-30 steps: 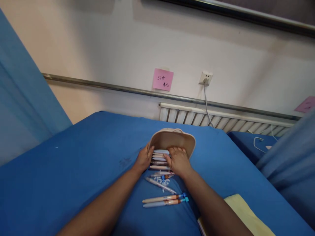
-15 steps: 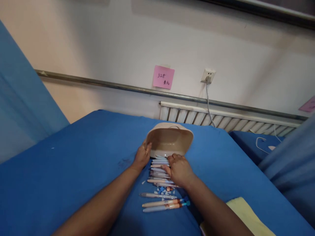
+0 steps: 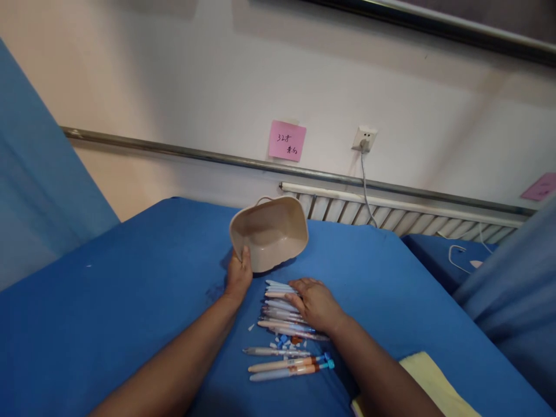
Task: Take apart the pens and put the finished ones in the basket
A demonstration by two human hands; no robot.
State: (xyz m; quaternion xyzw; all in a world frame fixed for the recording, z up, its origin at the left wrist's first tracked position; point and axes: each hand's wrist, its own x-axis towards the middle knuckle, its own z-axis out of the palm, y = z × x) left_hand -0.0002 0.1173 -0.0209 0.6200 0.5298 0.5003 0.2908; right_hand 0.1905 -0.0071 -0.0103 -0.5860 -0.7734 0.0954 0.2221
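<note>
One beige bowl pinched by left hand fingers, right hand fingers flat on pens, pink note reading "32"

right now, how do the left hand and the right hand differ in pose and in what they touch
The left hand is closed on the rim of the beige tub and holds it tilted, opening toward the camera. The right hand lies open, palm down, on the row of pens. The left hand reaches farther up the blue cloth, while the right hand stays nearer the camera. Both are bare.
</note>
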